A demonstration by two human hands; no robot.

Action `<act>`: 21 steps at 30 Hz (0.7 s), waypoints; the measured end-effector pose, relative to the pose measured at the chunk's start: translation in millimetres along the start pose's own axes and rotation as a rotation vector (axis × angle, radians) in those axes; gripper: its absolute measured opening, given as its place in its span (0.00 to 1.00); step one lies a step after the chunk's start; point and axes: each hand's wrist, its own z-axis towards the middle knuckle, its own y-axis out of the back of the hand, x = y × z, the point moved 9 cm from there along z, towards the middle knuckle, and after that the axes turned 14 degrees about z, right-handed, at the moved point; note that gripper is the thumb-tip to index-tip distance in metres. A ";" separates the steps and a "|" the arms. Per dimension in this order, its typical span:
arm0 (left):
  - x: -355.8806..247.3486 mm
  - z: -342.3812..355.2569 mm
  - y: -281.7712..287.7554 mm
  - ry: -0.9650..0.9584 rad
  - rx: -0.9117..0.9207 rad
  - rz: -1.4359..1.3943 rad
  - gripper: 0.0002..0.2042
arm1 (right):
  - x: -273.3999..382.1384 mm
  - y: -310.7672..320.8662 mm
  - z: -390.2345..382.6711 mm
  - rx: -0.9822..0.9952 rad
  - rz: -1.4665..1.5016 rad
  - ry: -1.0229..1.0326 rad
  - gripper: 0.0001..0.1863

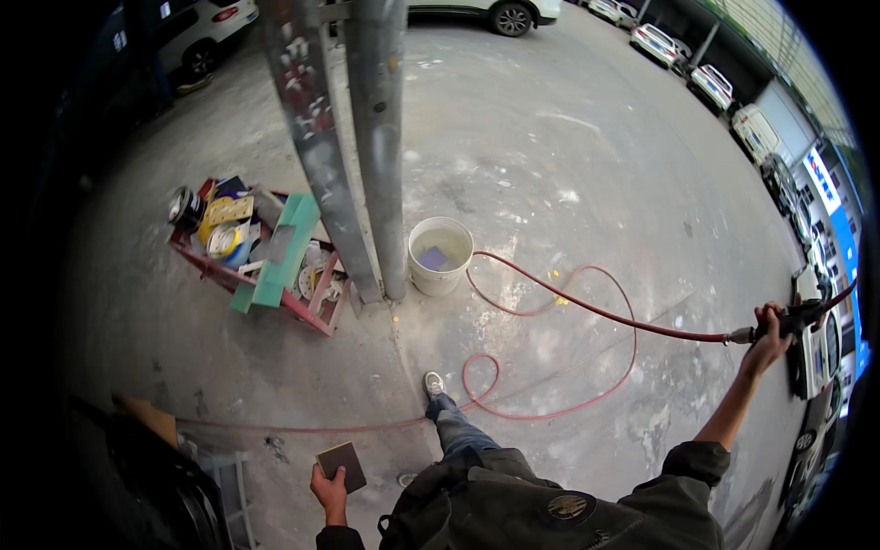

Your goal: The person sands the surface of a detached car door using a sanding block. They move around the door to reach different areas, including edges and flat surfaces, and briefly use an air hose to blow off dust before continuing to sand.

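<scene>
My left hand (328, 490) holds a flat dark square pad (342, 465) low beside my body. My right hand (770, 337) is stretched out far to the right and grips a black air tool (799, 318) at the end of a red hose (596, 312). The hose runs left across the concrete floor, loops near my shoe (434, 384) and passes close to a white bucket (440, 257) holding cloudy water and a purple pad.
Two grey metal posts (376, 137) rise next to the bucket. A red cart (252, 252) full of sanding discs, tape rolls and a green block stands left of them. A dark car body (156, 486) is at lower left. Parked cars line the far edge and right side.
</scene>
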 end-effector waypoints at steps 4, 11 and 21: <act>156.2 -110.1 23.1 0.271 -0.118 -0.226 0.16 | 68.3 -106.6 -12.5 0.535 0.298 -0.275 0.18; 240.4 -264.0 48.7 0.552 -0.344 -0.134 0.20 | 91.6 -286.2 -249.3 1.058 0.298 -0.457 0.23; 321.4 -516.0 2.0 0.975 -0.951 -0.437 0.16 | 178.2 -344.2 -858.4 2.415 0.222 -1.010 0.33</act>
